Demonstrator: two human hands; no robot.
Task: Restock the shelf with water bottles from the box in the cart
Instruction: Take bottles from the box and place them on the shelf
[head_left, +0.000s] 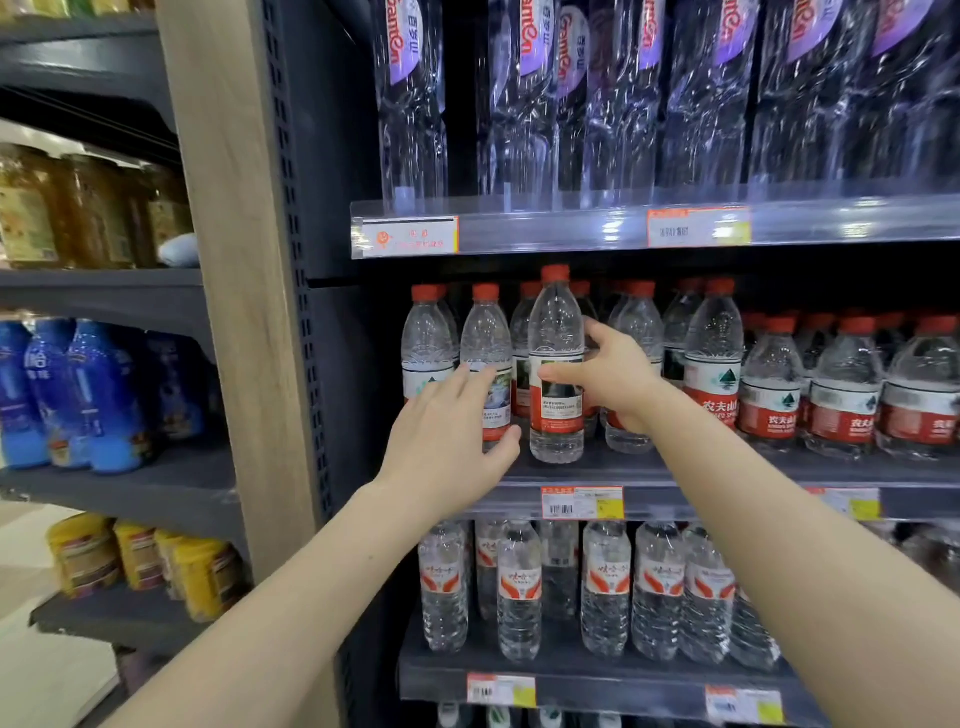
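head view shows the right hand (615, 382) wrapped around the label of a red-capped water bottle (556, 364), thumb in front and fingers behind, the bottle upright at the front edge of the middle shelf (675, 470) among matching bottles. left hand (452, 431) is spread open with fingers against the neighbouring bottle (487, 358) just to the left, thumb near that bottle's base, gripping nothing that i can see. price tag (583, 503) hangs on the shelf edge just below.
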